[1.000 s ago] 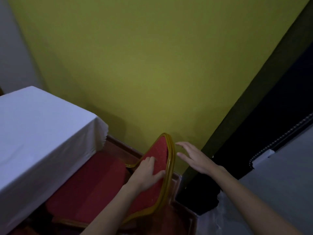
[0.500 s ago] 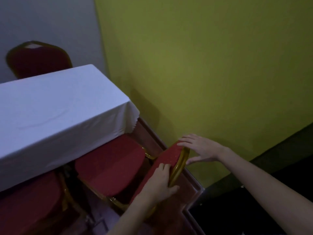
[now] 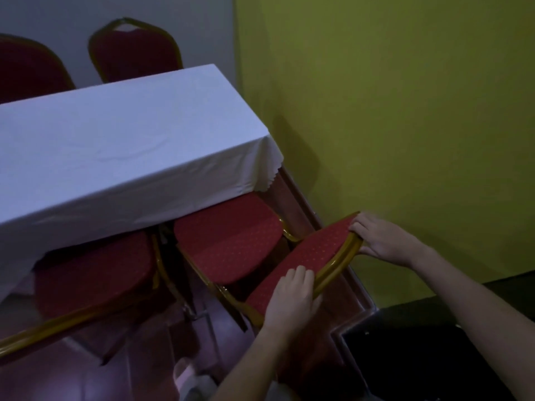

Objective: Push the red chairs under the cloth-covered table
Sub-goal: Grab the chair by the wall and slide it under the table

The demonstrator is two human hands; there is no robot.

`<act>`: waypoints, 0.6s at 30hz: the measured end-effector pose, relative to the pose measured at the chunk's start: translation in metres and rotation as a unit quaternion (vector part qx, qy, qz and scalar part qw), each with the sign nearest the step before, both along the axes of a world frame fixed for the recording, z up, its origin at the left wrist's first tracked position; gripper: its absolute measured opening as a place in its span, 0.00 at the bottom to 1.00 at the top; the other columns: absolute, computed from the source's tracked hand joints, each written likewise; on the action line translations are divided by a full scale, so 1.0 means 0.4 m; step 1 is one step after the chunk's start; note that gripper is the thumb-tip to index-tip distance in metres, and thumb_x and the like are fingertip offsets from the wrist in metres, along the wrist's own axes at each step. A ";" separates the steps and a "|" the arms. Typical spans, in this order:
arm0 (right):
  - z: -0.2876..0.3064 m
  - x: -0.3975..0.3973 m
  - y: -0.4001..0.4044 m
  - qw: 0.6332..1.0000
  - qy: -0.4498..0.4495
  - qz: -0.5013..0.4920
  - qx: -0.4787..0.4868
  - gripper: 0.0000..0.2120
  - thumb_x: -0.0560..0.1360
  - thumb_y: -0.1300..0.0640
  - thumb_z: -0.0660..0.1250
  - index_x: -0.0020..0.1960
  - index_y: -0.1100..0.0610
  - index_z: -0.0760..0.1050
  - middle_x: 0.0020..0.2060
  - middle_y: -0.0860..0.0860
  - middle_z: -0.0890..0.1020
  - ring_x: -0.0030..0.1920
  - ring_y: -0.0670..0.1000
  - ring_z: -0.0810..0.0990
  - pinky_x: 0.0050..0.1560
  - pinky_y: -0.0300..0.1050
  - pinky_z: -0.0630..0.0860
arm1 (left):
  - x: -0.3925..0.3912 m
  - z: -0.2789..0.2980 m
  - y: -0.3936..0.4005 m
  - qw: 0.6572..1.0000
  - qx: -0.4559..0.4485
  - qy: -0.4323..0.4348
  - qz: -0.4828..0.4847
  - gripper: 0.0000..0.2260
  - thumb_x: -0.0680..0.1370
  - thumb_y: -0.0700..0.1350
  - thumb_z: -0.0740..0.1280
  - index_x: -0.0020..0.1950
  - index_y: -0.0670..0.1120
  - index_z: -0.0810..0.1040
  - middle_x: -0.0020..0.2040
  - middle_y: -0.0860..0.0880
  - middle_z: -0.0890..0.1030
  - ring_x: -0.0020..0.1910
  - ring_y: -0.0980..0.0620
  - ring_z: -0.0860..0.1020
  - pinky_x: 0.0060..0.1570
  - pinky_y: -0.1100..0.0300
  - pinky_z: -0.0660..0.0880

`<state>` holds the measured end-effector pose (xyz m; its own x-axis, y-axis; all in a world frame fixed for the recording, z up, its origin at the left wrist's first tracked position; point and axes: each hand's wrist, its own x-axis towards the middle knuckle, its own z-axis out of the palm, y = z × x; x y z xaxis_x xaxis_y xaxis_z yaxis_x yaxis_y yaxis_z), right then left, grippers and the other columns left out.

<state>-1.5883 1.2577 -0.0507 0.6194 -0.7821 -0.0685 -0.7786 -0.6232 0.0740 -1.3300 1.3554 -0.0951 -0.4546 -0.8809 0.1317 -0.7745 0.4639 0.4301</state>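
Observation:
A red chair with a gold frame stands at the near right corner of the white cloth-covered table (image 3: pixel 121 146). Its seat (image 3: pixel 228 241) lies partly beneath the hanging cloth. Both of my hands hold the top of its backrest (image 3: pixel 307 256): my left hand (image 3: pixel 292 299) grips the near end, my right hand (image 3: pixel 382 238) grips the far end by the wall. A second red chair (image 3: pixel 92 273) stands to its left, seat partly under the cloth, its gold back rail low in the view.
Two more red chairs (image 3: pixel 136 50) (image 3: pixel 29 68) stand behind the table on its far side. A yellow-green wall (image 3: pixel 405 111) runs close along the right, with a wooden skirting at its foot. A dark block (image 3: pixel 428 357) fills the lower right corner.
My view has swung left and down, showing more of the table and the far chairs. My right hand has closed onto the backrest's far end. The chair seat sits a little further under the cloth.

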 end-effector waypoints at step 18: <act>-0.045 0.269 0.023 0.988 -0.099 0.099 -0.064 0.29 0.76 0.32 0.44 0.44 0.57 0.68 0.39 0.53 0.76 0.37 0.52 0.74 0.41 0.44 0.64 | 0.343 0.021 0.004 0.995 -0.030 -0.014 -0.090 0.11 0.78 0.53 0.62 0.49 0.47 0.68 0.46 0.48 0.74 0.42 0.50 0.72 0.42 0.56 0.73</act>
<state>-1.4807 1.2670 -0.0687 0.7528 -0.6385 0.1601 -0.6493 -0.7602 0.0209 -1.1928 1.3570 -0.0868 -0.6080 -0.7763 0.1665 -0.6884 0.6200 0.3764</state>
